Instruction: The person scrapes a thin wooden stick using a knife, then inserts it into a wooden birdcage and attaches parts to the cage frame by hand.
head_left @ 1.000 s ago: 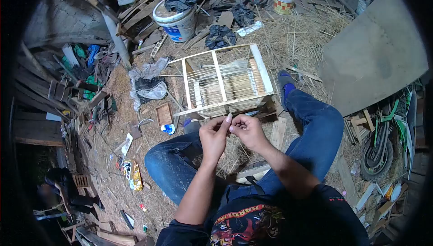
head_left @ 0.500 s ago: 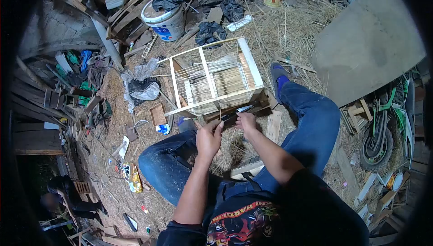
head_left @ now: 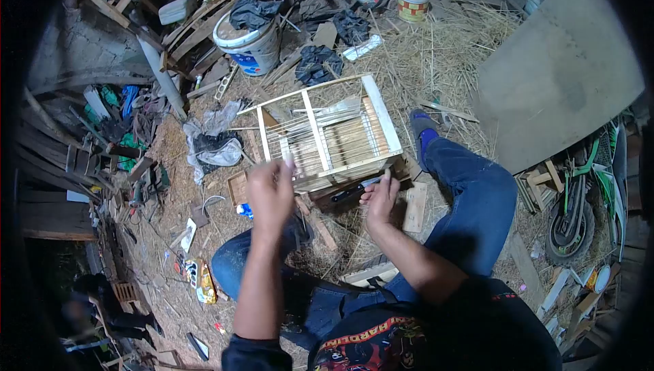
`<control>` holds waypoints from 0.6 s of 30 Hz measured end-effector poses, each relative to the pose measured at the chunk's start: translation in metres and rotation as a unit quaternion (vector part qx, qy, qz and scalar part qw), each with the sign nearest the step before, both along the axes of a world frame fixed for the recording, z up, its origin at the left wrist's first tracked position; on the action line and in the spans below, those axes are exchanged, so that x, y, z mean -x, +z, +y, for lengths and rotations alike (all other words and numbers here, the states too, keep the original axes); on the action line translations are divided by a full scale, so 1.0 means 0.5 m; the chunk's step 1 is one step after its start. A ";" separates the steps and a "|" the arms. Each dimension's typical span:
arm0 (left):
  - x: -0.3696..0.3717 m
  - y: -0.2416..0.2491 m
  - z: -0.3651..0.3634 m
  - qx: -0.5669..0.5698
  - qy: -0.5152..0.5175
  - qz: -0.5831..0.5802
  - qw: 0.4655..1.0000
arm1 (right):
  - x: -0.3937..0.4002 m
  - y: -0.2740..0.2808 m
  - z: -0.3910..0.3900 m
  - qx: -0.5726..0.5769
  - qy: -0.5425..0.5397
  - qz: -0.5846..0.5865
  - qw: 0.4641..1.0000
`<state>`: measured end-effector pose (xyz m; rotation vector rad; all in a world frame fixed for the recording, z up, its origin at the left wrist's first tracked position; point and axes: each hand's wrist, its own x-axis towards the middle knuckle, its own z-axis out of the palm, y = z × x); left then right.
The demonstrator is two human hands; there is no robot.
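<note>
My left hand (head_left: 270, 194) is raised at the front left corner of a wooden frame box (head_left: 317, 126) with thin rods across it. Its fingers are blurred, and whether they hold anything is unclear. Near the box's front right corner is my right hand (head_left: 380, 204), palm partly up, one finger stretched out and the others loosely bent apart; nothing shows in it. A knife (head_left: 347, 194) with a black handle lies beside this hand, its blade pointing toward the fingers.
Straw covers the ground. A white bucket (head_left: 251, 47) stands behind the box, and a small pail (head_left: 413, 5) further back. A large board (head_left: 558, 71) and a motorbike (head_left: 572, 214) are on the right. Another person (head_left: 109, 306) is at the lower left.
My left hand has moved left and up, away from the right hand. My right hand has turned and its fingers have spread. The box appears lower in view.
</note>
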<state>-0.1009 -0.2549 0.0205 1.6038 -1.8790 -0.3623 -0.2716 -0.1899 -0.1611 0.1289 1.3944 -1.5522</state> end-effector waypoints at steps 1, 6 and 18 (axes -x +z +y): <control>-0.008 0.011 -0.050 0.030 -0.011 -0.007 0.999 | 0.013 0.045 -0.003 0.038 -0.019 0.018 0.999; -0.001 0.000 -0.298 0.044 -0.139 -0.068 0.987 | 0.069 0.156 -0.038 0.066 -0.008 0.068 0.995; -0.054 -0.041 -0.400 -0.201 -0.120 -0.039 0.971 | 0.100 0.147 -0.108 0.027 0.024 0.126 0.991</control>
